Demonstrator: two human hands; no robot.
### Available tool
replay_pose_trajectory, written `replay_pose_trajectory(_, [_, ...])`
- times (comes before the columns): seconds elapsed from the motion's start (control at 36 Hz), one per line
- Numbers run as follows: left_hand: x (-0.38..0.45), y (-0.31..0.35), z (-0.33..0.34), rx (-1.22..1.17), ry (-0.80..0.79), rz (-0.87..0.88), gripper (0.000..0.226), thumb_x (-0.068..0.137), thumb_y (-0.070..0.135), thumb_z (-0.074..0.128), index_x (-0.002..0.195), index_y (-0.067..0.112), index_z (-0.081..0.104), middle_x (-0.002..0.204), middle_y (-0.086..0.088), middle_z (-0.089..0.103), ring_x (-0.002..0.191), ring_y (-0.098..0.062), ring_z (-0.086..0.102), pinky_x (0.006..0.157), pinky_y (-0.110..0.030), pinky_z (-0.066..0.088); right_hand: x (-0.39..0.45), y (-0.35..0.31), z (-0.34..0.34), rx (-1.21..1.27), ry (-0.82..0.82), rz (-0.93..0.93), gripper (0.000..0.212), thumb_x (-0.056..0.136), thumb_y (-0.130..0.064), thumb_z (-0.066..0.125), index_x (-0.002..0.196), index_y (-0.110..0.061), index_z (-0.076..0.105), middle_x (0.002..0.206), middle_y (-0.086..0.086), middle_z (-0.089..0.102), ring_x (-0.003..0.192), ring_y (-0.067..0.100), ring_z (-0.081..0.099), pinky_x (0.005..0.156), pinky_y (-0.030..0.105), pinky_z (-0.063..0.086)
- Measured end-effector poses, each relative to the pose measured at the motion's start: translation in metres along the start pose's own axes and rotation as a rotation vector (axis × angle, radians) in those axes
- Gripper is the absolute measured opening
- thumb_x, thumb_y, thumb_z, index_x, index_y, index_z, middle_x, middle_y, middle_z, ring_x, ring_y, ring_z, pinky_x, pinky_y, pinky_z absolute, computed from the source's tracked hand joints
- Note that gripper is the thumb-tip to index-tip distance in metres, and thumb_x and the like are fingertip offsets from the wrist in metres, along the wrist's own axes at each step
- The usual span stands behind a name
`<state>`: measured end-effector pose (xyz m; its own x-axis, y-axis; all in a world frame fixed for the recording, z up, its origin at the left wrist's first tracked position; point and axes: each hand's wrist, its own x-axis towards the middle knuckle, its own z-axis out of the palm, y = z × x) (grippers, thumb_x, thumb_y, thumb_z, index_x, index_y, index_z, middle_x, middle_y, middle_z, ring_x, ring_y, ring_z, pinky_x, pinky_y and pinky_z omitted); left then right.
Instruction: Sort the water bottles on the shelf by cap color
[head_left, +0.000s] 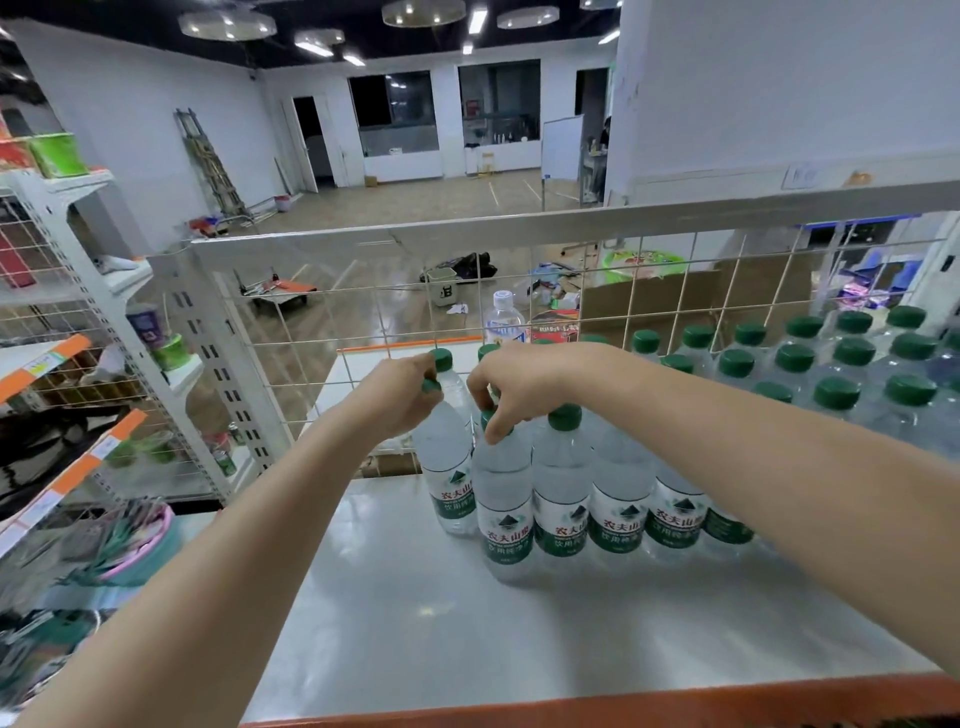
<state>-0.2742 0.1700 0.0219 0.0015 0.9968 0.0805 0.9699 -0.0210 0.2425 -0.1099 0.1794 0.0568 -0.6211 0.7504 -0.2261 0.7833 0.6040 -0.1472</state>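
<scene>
**Both hands on green caps at the left end of the shelf**

Your left hand (402, 395) is curled round the cap of the leftmost bottle (451, 483) in the front row; a sliver of green shows between your fingers, and the bottle's body hangs straight below your grip, standing upright on the shelf (415, 597). Just behind your fingertips sits another green cap (442, 359), touching or nearly touching them; you cannot tell which.

Your right hand (511, 387) is arched over the next bottle (505, 514), immediately right of the first. Your thumb presses down against its green cap and your curled fingers close round the far side, so you are pinching the cap from above. This bottle stands slightly nearer you than its neighbours and touches the bottles on both sides.

To the right of your right hand, a third bottle (563, 488) with an uncovered green cap stands just beside your thumb, and the front row carries on under your right forearm. Beyond that forearm, the green-capped block (841, 374) fills the right part of the shelf, packed closely.

Past both hands, against the wire back (363, 322), one white-capped bottle (503, 317) stands apart from the green ones.

The bottles are clear plastic, full, with white-and-green labels bearing red characters and a small mountain emblem. The shelf surface near you, below and left of your hands, is pale grey and glossy, edged in orange (597, 709).
</scene>
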Motion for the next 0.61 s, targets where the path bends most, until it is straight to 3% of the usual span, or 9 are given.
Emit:
replay_pose_trajectory(0.17, [0.002,-0.001,0.004,0.018,0.009,-0.034,0.033,0.095,0.026,0.044,0.127,0.019,0.049,0.104,-0.016,0.058,0.077,-0.029,0.054,0.064,-0.029,0.042,0.0,0.0,0.002,0.005,0.003,0.029,0.033,0.084,-0.035,0.072,0.104,-0.011,0.061,0.082,0.003,0.062,0.062,0.011,0.058,0.052,0.022,0.04])
replay_pose_trajectory(0.33, [0.002,-0.007,0.004,0.064,0.017,0.034,0.039,0.095,0.031,0.047,0.133,0.021,0.046,0.11,-0.016,0.062,0.087,-0.031,0.058,0.067,-0.029,0.043,-0.004,0.006,0.006,0.08,0.028,0.042,0.035,0.082,-0.047,0.071,0.1,-0.018,0.059,0.088,0.003,0.064,0.069,0.015,0.061,0.058,0.025,0.046])
replay_pose_trajectory(0.42, [0.004,-0.009,0.002,0.129,0.058,0.076,0.043,0.095,0.036,0.048,0.134,0.019,0.044,0.117,-0.013,0.061,0.1,-0.031,0.058,0.072,-0.034,0.047,-0.01,0.012,0.009,0.192,0.134,0.067,0.033,0.082,-0.053,0.067,0.094,-0.023,0.061,0.092,-0.001,0.065,0.08,0.015,0.063,0.063,0.026,0.048])
replay_pose_trajectory(0.53, [0.0,0.0,-0.003,0.219,0.134,0.073,0.04,0.094,0.038,0.048,0.129,0.018,0.046,0.125,-0.009,0.055,0.111,-0.029,0.054,0.075,-0.036,0.046,-0.019,0.017,0.01,0.23,0.317,0.086,0.028,0.09,-0.047,0.06,0.1,-0.021,0.063,0.087,-0.012,0.054,0.086,0.014,0.058,0.075,0.032,0.05])
replay_pose_trajectory(0.61, [-0.003,0.008,-0.004,0.2,0.225,0.083,0.036,0.093,0.036,0.049,0.122,0.015,0.05,0.12,-0.01,0.055,0.11,-0.03,0.052,0.078,-0.038,0.046,-0.028,0.017,0.009,0.228,0.354,0.095,0.027,0.092,-0.044,0.059,0.098,-0.018,0.063,0.09,-0.006,0.057,0.085,0.018,0.06,0.075,0.033,0.049])
